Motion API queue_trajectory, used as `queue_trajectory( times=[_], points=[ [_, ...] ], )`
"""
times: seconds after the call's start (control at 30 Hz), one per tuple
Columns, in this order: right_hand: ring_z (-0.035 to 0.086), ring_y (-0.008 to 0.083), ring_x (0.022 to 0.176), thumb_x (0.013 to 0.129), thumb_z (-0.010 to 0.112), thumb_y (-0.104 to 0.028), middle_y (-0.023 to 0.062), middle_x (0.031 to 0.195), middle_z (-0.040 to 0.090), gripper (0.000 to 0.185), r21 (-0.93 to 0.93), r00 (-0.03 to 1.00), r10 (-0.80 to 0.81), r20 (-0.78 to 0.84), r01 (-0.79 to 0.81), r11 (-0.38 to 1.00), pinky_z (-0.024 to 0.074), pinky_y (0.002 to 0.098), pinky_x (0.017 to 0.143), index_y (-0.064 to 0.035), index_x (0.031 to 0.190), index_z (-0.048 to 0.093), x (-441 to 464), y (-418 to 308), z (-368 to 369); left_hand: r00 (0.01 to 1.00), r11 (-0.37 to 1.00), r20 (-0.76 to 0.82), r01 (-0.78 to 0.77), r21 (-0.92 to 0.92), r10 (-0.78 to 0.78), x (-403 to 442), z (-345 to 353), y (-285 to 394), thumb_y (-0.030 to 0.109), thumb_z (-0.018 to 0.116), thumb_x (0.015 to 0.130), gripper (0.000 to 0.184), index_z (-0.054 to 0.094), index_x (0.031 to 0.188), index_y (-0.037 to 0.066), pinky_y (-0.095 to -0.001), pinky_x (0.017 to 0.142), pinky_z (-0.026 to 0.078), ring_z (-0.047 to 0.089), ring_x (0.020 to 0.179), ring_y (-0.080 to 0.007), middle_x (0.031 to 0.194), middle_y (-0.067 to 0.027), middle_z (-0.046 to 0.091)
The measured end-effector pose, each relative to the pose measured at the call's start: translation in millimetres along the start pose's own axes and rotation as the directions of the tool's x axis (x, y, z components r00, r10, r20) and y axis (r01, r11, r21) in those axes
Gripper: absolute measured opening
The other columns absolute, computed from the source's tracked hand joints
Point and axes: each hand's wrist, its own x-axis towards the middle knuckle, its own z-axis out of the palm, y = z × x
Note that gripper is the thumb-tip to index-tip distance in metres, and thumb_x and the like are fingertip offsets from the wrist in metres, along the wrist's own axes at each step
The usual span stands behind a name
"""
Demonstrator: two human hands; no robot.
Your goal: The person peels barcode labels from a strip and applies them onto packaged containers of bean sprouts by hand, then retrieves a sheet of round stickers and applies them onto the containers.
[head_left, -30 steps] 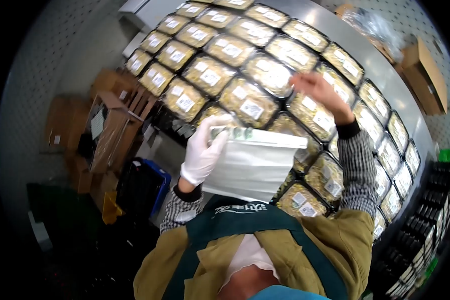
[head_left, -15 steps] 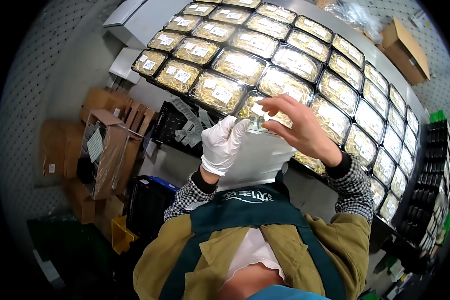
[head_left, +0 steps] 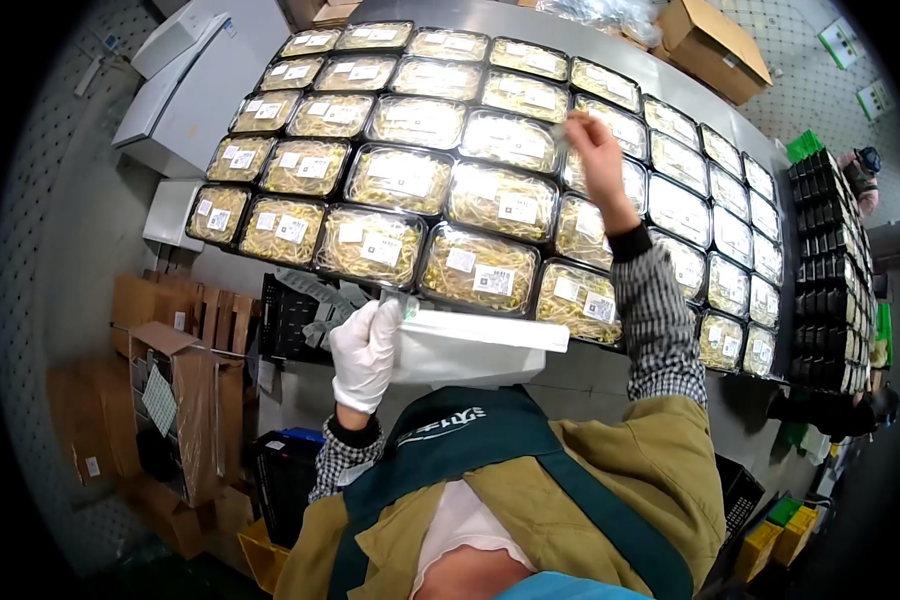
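My left hand (head_left: 366,350), in a white glove, pinches the left end of a white label sheet (head_left: 475,345) in front of my apron, by the table's near edge. My bare right hand (head_left: 600,160) is over the middle of the table with its fingers pinched together. A small pale piece at its fingertips looks like a label. Below it are black trays of sprouts under clear film (head_left: 510,140), set out in rows, and those I can make out bear white labels.
A steel table (head_left: 470,15) carries the trays. Cardboard boxes (head_left: 185,400) stand at the left, and an open box (head_left: 715,50) lies beyond the far edge. Stacked black trays (head_left: 830,270) rise at the right, with a person (head_left: 860,175) behind them.
My right hand has moved from the label sheet out over the trays, and its fingers have closed to a pinch. The view has shifted, and my left hand still holds the sheet.
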Motion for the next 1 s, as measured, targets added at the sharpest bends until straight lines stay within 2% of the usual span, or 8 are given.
queue_trajectory(
  times=[0.1,0.27,0.47,0.5,0.53,0.67,0.93,1.0],
  points=[
    [0.064,0.0182,0.084,0.080,0.069,-0.011,0.0130,0.103,0.062,0.049,-0.567,0.942,-0.098,-0.322,-0.109,0.816,0.0530,0.0302,0.070,-0.0008,0.123,0.049,75.5,92.8,-98.4,0.984,0.991,0.156,0.103,-0.087,-0.089,9.2,-15.7,-1.4,0.016,0.059,0.094,0.025,0.057,0.077,-0.002,-0.0255,0.054,0.035,0.040,0.059,-0.0096,0.063,-0.0012,0.046],
    [0.063,0.0193,0.076,0.076,0.069,-0.006,0.0139,0.105,0.059,0.060,-0.804,0.950,-0.235,-0.206,-0.027,0.594,0.0514,0.0314,0.070,0.0002,0.130,0.043,103.7,131.4,-117.6,0.946,0.967,0.273,0.216,-0.138,-0.172,30.1,-14.8,-8.1,0.017,0.059,0.094,0.019,0.063,0.089,-0.001,-0.0218,0.059,0.039,0.048,0.063,-0.0079,0.069,0.0003,0.056],
    [0.060,0.0237,0.084,0.078,0.057,0.001,0.0151,0.109,0.054,0.052,-0.916,0.921,-0.372,-0.115,0.047,0.399,0.0491,0.0347,0.077,0.0002,0.129,0.043,91.0,128.2,-116.9,0.929,0.971,0.317,0.228,-0.078,-0.193,50.8,-8.9,-14.8,0.014,0.056,0.094,0.017,0.064,0.093,0.000,-0.0218,0.061,0.041,0.052,0.065,-0.0080,0.074,-0.0025,0.062],
    [0.058,0.0257,0.091,0.078,0.053,0.004,0.0167,0.109,0.054,0.050,-0.853,0.938,-0.275,-0.213,-0.042,0.520,0.0480,0.0366,0.079,0.0015,0.126,0.044,83.6,111.8,-115.6,0.929,0.971,0.311,0.232,-0.064,-0.201,54.2,-7.5,-10.1,0.013,0.055,0.094,0.016,0.064,0.093,-0.001,-0.0222,0.062,0.042,0.053,0.066,-0.0084,0.075,-0.0031,0.063],
    [0.060,0.0222,0.082,0.080,0.057,0.000,0.0138,0.097,0.060,0.043,-0.865,0.865,-0.436,-0.247,0.006,0.502,0.0480,0.0337,0.075,0.0022,0.121,0.048,75.5,102.8,-116.3,0.934,0.976,0.309,0.210,-0.064,-0.180,56.6,-6.4,-8.5,0.012,0.055,0.095,0.016,0.064,0.093,-0.001,-0.0223,0.062,0.042,0.053,0.066,-0.0086,0.075,-0.0032,0.063],
    [0.060,0.0132,0.064,0.078,0.069,-0.020,0.0047,0.075,0.067,0.044,-0.470,0.890,0.104,-0.445,-0.331,0.818,0.0477,0.0268,0.063,0.0007,0.115,0.053,5.7,94.8,-120.2,0.928,0.980,0.347,0.174,-0.092,-0.132,61.0,1.9,-6.7,0.012,0.053,0.095,0.016,0.063,0.097,-0.001,-0.0219,0.063,0.042,0.053,0.065,-0.0086,0.075,-0.0033,0.062],
    [0.059,0.0226,0.085,0.081,0.065,-0.021,0.0051,0.093,0.063,0.043,-0.886,0.957,-0.066,-0.281,-0.233,0.400,0.0375,0.0403,0.080,-0.0081,0.120,0.052,-38.1,75.3,-78.2,0.855,0.988,0.495,0.127,0.088,-0.154,73.7,26.6,16.2,0.015,0.054,0.094,0.016,0.059,0.103,0.002,-0.0237,0.055,0.040,0.046,0.057,-0.0081,0.065,-0.0018,0.054],
    [0.058,0.0265,0.087,0.082,0.064,-0.017,0.0083,0.096,0.059,0.038,-0.839,0.946,-0.051,-0.319,-0.257,0.480,0.0408,0.0388,0.079,-0.0066,0.117,0.053,-36.7,78.8,-87.9,0.847,0.992,0.518,0.071,0.104,-0.115,70.4,28.3,15.7,0.013,0.052,0.093,0.016,0.057,0.103,0.002,-0.0263,0.055,0.042,0.050,0.057,-0.0114,0.065,-0.0055,0.054]
  ],
)
